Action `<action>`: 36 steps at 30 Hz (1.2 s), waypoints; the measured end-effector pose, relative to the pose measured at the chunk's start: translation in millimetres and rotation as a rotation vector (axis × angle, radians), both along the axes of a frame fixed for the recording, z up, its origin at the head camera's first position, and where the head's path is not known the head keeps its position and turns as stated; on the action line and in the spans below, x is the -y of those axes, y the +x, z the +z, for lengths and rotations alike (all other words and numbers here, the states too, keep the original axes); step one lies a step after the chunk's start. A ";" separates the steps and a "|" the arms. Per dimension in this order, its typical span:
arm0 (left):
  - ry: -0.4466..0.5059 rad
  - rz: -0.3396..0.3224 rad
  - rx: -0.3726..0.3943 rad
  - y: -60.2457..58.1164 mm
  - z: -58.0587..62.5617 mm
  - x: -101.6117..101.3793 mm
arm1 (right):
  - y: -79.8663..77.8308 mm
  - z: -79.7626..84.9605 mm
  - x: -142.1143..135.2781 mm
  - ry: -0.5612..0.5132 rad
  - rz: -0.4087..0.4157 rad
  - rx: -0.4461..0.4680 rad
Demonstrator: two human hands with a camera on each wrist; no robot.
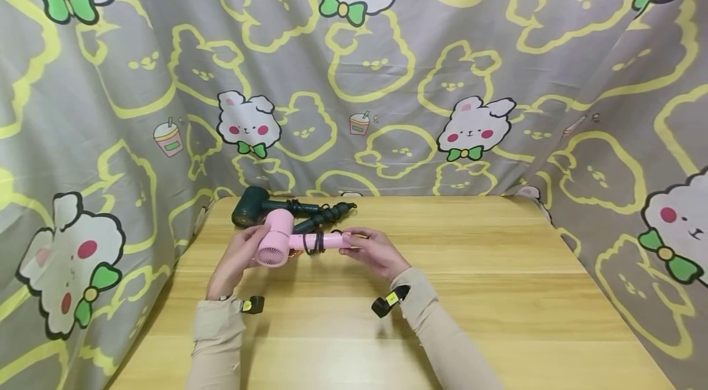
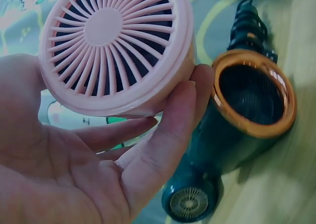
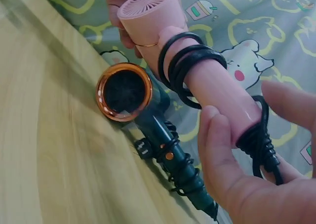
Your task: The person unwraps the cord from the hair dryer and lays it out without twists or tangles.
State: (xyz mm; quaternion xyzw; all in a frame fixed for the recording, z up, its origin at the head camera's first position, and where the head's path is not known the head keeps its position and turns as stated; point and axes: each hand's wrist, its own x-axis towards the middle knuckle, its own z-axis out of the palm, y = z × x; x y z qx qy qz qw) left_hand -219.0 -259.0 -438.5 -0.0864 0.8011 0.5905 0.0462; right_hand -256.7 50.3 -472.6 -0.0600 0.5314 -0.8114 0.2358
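Observation:
A pink hair dryer (image 1: 280, 227) is held up in both hands, its slatted round end facing me and a black cord wound round its handle. My left hand (image 1: 239, 258) grips the dryer's barrel, fingers curved round it below the grille (image 2: 103, 26). At the far end of the handle, the fingertips and thumb of my right hand (image 1: 378, 253) hold it near the cord's black sleeve (image 3: 256, 142). Just behind lies a dark green hair dryer (image 1: 251, 204). A second green dryer (image 3: 168, 152), with a copper-coloured nozzle ring, is partly hidden by the pink one in the head view.
Both green dryers lie on the wooden table (image 1: 470, 267) towards its back left, cords wrapped round their handles. A patterned grey curtain (image 1: 381, 150) stands behind the table and along both sides. Each wrist wears a small black camera.

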 end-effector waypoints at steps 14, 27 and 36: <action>0.015 -0.029 -0.010 -21.7 5.1 -32.1 | -9.6 11.4 -29.4 -0.004 -0.107 0.012; 0.063 -0.044 -0.031 -36.3 -1.0 -53.7 | -13.5 11.2 -51.8 -0.005 -0.124 -0.031; 0.068 -0.055 -0.040 -44.3 -7.4 -68.0 | -12.7 7.5 -65.7 -0.012 -0.164 -0.024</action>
